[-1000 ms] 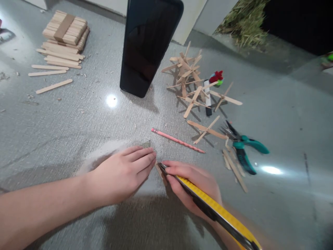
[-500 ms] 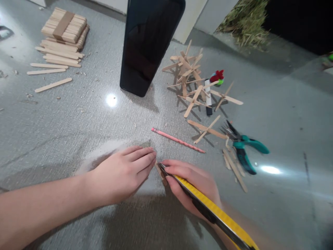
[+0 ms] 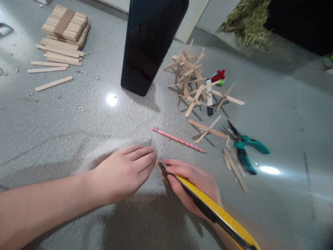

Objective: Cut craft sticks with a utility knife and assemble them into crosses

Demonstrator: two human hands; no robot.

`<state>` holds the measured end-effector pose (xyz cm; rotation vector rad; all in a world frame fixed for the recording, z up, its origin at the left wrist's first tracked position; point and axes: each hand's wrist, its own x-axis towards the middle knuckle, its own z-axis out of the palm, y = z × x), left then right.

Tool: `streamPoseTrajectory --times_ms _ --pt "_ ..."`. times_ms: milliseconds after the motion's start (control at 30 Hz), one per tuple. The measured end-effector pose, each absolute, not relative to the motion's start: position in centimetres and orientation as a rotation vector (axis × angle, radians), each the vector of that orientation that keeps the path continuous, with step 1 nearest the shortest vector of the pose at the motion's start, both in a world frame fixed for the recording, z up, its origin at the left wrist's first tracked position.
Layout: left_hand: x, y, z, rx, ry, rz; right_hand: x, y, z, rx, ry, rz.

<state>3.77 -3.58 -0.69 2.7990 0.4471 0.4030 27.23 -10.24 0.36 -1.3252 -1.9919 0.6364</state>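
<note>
My right hand (image 3: 192,184) grips a yellow and black utility knife (image 3: 208,205), thumb and fingers closed near its blade end. The knife's tip rests against a small flat wooden craft stick (image 3: 162,174) on the table, of which only a short part shows. Just left of it, my left hand (image 3: 131,173) is pressed down with its fingers together, holding the stick; the thumb and the rest of the stick are hidden. Above both hands lies a pink pencil (image 3: 178,139).
A dark phone (image 3: 151,45) stands upright behind the hands. Bundled craft sticks (image 3: 75,26) and loose ones lie at the left. Crossed stick pieces (image 3: 191,69), a white and black marker (image 3: 209,95) and teal pliers (image 3: 244,146) are at the right. Dried grass (image 3: 247,22) lies behind.
Both hands and the knife stay almost in place. The whole view has shifted very slightly.
</note>
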Motion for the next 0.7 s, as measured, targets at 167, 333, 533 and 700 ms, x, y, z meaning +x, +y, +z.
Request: streamPoseTrajectory --times_ms 167,333,533,700 --pt "3.75 -3.59 -0.77 2.837 0.447 0.388 27.30 -10.39 0.22 -1.339 -1.993 0.645" --pt "3.72 -3.63 -0.74 2.846 0.452 0.377 27.37 -10.53 0.07 -1.338 -2.004 0.634" --pt "3.81 -3.56 -0.72 2.853 0.449 0.397 27.34 -10.43 0.21 -1.334 -2.001 0.644" --pt "3.81 -3.45 -0.88 2.844 0.438 0.366 27.34 -10.68 0.42 -1.382 -2.014 0.689"
